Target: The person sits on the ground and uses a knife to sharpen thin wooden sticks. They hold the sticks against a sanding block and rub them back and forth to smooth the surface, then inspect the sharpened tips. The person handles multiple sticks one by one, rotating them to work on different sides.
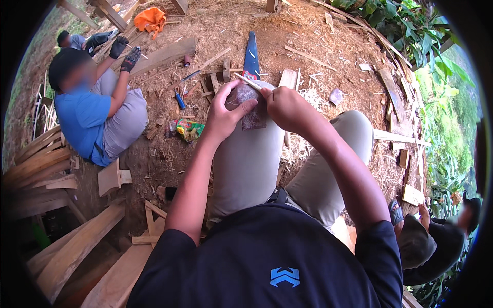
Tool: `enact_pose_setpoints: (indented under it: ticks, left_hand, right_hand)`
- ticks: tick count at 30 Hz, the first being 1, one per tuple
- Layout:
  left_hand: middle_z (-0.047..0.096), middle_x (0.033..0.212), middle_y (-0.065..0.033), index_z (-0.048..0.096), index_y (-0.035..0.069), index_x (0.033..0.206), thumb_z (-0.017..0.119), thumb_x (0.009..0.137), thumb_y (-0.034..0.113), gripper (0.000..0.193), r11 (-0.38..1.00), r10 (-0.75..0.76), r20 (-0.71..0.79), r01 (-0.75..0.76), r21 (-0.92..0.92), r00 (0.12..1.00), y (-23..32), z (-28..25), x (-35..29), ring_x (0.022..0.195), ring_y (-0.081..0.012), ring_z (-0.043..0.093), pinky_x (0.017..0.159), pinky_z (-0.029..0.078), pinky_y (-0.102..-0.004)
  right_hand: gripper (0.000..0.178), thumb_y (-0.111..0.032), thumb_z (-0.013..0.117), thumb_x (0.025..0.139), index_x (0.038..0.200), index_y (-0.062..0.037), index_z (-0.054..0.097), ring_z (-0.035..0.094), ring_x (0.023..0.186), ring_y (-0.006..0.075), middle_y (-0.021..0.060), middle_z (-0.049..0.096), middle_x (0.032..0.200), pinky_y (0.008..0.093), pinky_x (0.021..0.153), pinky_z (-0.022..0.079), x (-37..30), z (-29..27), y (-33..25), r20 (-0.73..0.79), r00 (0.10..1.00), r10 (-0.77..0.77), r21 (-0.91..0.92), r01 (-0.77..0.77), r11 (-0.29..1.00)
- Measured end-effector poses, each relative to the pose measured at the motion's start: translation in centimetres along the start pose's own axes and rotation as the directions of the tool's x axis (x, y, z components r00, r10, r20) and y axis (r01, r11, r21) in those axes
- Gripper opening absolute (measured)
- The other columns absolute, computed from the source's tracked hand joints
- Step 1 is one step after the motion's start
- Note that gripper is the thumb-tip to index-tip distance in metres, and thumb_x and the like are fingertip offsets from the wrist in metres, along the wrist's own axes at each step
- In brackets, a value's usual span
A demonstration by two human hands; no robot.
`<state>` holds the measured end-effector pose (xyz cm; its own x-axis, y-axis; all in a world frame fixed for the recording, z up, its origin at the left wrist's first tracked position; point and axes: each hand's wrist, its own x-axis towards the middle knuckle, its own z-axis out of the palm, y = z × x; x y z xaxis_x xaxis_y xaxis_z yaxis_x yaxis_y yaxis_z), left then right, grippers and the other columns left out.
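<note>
My right hand (287, 107) is closed round a thin pale wooden stick (249, 82), which slants up and left above my raised left knee. My left hand (226, 113) lies on the left side of that knee, thumb and fingers spread apart, fingertips close to the stick's far part. Between the hands a dark reddish-brown, speckled sheet (252, 110) lies over the knee, and my left thumb reaches onto it; its material is unclear. Just beyond the knee a handsaw (251, 57) with a blue blade lies on the ground, its grip end partly hidden.
At left a co-worker in a blue shirt (84, 110) sits with gloved hands raised. Others are at lower right and far left. Shavings, wood scraps, a blue-handled tool (180, 101), a colourful packet (190, 130) and an orange bag (150, 20) lie about. Planks (77, 251) are stacked at lower left.
</note>
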<state>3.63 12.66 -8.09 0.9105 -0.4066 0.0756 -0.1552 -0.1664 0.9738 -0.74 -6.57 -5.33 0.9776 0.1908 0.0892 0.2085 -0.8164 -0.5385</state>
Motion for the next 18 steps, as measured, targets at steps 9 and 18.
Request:
enact_pose_setpoints:
  ticks: [9,18]
  left_hand:
    - [0.062,0.123,-0.0129,0.06,-0.002,0.125,0.071,0.093,0.037,0.053,0.991,0.126,-0.075,-0.123,0.046,0.989,-0.4,-0.6,-0.2,0.117,-0.0208,0.058,0.103,0.043,-0.0346]
    - [0.069,0.108,-0.008,0.068,-0.004,0.113,0.061,0.1,0.024,0.031,0.991,-0.026,-0.211,-0.002,-0.134,0.977,-0.6,-0.3,2.0,0.102,-0.0117,0.062,0.092,0.047,-0.0272]
  right_hand:
    - [0.063,-0.051,0.039,0.105,0.081,-0.0008,0.067,0.036,0.045,0.0106,-0.002,0.039,0.061,0.0305,0.04,0.031,0.9,-4.5,0.6,0.634,0.701,0.327,0.412,-0.664,0.624]
    - [0.063,-0.053,0.041,0.104,0.089,-0.0006,0.073,0.036,0.047,0.0098,-0.0035,0.038,0.059,0.0306,0.042,0.031,1.1,-5.0,0.6,0.633,0.728,0.263,0.392,-0.594,0.702]
